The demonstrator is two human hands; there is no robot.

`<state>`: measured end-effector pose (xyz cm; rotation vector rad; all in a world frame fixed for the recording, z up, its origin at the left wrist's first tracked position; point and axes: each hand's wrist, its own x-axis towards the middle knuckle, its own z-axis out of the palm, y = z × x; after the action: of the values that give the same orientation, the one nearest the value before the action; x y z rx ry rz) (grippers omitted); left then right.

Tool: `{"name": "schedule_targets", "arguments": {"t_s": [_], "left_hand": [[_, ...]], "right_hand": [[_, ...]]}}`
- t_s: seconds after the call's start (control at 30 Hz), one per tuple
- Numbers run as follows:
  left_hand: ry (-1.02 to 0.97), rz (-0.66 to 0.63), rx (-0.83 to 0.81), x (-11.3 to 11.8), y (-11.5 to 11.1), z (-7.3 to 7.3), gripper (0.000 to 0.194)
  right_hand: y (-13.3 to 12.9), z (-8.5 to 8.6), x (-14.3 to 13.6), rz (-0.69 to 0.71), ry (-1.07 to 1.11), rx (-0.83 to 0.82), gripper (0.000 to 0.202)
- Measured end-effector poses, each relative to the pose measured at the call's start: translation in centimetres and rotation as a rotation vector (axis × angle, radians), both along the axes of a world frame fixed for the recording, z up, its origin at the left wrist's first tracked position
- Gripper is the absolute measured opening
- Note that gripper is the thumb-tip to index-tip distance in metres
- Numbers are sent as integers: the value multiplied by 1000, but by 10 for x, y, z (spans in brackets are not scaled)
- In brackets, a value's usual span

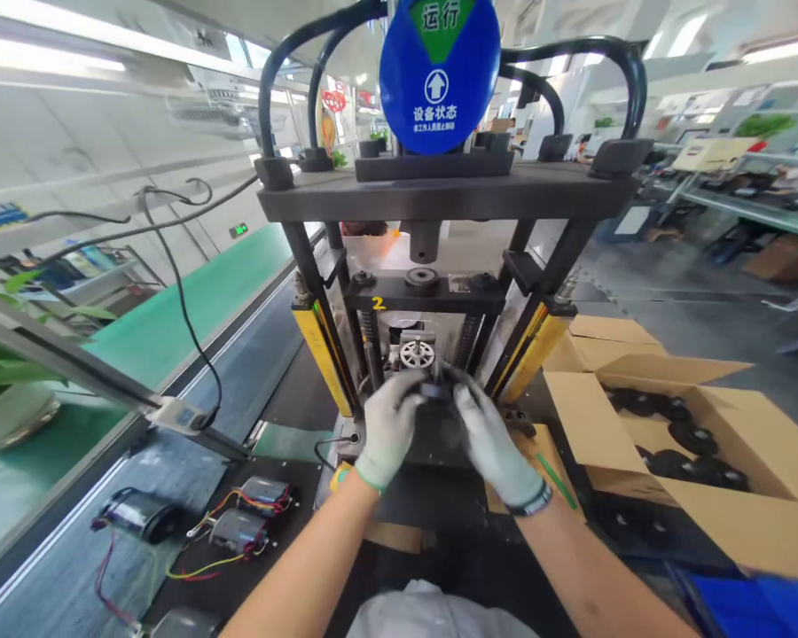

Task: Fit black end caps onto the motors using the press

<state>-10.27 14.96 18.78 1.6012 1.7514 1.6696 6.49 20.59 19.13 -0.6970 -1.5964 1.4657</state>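
My left hand (391, 427), in a pale work glove, has its fingers closed at the left side of a small dark part (437, 388). From the other side, my gloved right hand (493, 443) grips the same part. Motion blur and my fingers hide its exact shape. Just behind it, a spoked metal wheel (417, 354) sits inside the press. Above that wheel spans the press's black crossbar (432, 299), marked with a yellow 2, under a round ram (424, 241).
Yellow light-curtain bars (323, 359) flank the press. To the right, an open cardboard box (612, 425) holds several black round parts (692, 437). Motors with coloured wires (239, 530) lie at the left near a conveyor (239, 270). A blue status disc (439, 80) tops the press.
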Motion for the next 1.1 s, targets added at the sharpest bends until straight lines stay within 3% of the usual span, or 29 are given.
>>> {"name": "schedule_targets", "arguments": {"t_s": [0.13, 0.23, 0.33, 0.5, 0.7, 0.9, 1.1], "left_hand": [[-45, -16, 88, -26, 56, 12, 39], [-165, -29, 86, -39, 88, -2, 43], [-240, -33, 101, -43, 106, -24, 45], [-256, -22, 128, -43, 115, -46, 46], [-268, -50, 141, -50, 120, -56, 42], [-299, -112, 125, -53, 120, -57, 41], [-330, -174, 104, -56, 114, -47, 40]], "right_hand": [[64, 10, -42, -138, 99, 263, 48], [93, -5, -68, -196, 117, 329, 50], [105, -26, -84, -237, 114, 290, 48], [110, -46, -91, -273, 140, 285, 45], [113, -46, -91, -237, 130, 296, 44], [116, -49, -91, -230, 140, 277, 44], [120, -50, -94, -217, 178, 249, 37]]}}
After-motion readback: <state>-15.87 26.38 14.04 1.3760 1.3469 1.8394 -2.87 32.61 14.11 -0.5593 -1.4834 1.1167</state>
